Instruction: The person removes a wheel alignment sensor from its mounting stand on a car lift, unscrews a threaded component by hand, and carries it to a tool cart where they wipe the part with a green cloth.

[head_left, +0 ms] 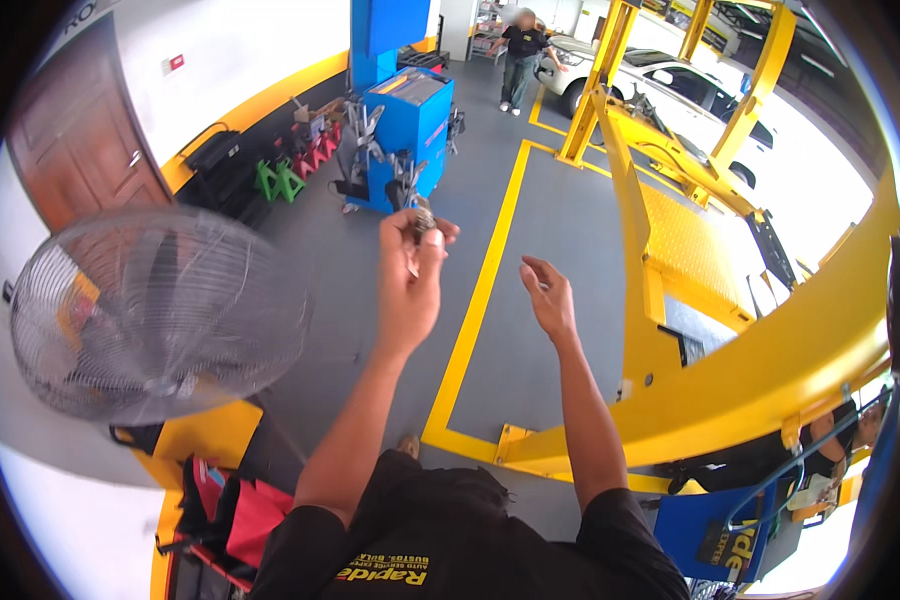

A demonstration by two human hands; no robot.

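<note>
My left hand [413, 275] is raised in front of me, its thumb and fingers pinched round a small ridged metal part [423, 220]. That part looks greyish brown; its exact kind is too small to make out, and the fingers cover some of it. My right hand [550, 298] hangs in the air to the right and a little lower. Its fingers are stretched out and loosely bent, with nothing in them. Both hands are apart from each other and touch no other surface.
A large caged fan [160, 315] stands at the left. Beyond my hands is a blue wheeled cabinet [425, 130], with green jack stands [280, 180] beside it. A yellow vehicle lift [710, 415] fills the right. Far off, a person [520, 60] stands near a white car [660, 80].
</note>
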